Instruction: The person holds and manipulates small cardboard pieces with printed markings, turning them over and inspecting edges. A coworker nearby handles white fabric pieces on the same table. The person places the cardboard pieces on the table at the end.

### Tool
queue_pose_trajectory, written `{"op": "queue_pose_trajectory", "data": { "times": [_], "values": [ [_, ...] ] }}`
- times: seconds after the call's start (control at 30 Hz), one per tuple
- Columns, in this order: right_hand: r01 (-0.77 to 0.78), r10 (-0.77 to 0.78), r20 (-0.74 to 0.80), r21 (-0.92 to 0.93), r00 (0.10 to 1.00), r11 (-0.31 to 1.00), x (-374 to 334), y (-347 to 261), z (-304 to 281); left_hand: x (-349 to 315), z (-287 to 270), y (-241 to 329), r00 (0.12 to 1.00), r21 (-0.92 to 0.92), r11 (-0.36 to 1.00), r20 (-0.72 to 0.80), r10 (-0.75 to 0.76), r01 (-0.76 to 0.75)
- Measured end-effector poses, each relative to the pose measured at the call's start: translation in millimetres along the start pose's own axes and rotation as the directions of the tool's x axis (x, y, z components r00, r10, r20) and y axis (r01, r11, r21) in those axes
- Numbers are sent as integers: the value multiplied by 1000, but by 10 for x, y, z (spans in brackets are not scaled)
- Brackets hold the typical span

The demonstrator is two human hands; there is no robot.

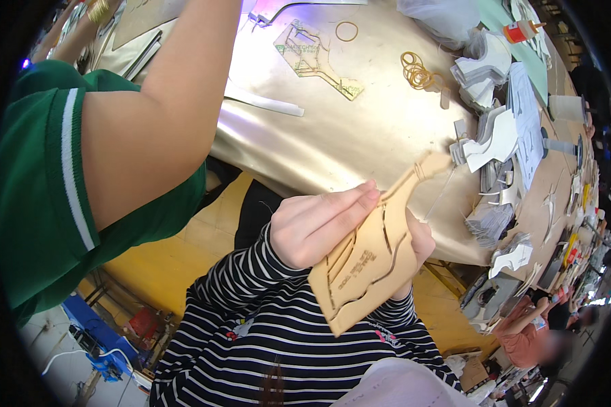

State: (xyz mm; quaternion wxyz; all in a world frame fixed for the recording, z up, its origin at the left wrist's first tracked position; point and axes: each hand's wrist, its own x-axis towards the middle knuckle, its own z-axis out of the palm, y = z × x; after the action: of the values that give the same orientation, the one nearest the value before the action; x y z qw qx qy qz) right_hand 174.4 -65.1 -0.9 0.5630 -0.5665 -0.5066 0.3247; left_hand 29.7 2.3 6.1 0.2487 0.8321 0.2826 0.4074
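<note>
A tan, flat pattern template (370, 264) with curved slots cut through it is held up in front of my striped top, tilted with its narrow end away to the right. My left hand (312, 227) pinches its left edge, fingertips pressed together near the neck. From the right side, my right hand (419, 241) grips the opposite edge; part of that hand is hidden behind the board. Thin bands seem to circle the narrow end. On the gold-coloured table (360, 146) beyond lies a clear template (312, 61) with printed green marks.
Rubber bands (417, 71) lie in a heap, with a single rubber band (347, 22) farther off. Stacked white and grey cut pieces (492, 139) line the right side, near a red-and-white glue bottle (521, 31). A co-worker's bare arm (183, 88) and green sleeve reach across at left.
</note>
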Motion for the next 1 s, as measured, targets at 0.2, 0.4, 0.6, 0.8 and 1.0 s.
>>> {"op": "queue_pose_trajectory", "data": {
  "times": [0.2,0.4,0.6,0.8,1.0],
  "values": [
    [219,-255,-158,-216,954,952,-72,77,-14,81,-25,34,990,8,994,87,112,-113],
    [234,-244,-89,-110,966,966,-13,76,-115,118,-33,37,984,-8,989,105,145,-145],
    [283,-296,-130,-113,946,953,-7,79,-61,102,-19,43,994,-72,994,66,92,-87],
    [150,-152,-121,-26,981,988,-81,168,-107,91,8,32,996,-82,993,37,87,-83],
    [6,13,148,-127,989,992,71,86,-267,72,56,2,995,14,997,61,77,-78]
  ]
}}
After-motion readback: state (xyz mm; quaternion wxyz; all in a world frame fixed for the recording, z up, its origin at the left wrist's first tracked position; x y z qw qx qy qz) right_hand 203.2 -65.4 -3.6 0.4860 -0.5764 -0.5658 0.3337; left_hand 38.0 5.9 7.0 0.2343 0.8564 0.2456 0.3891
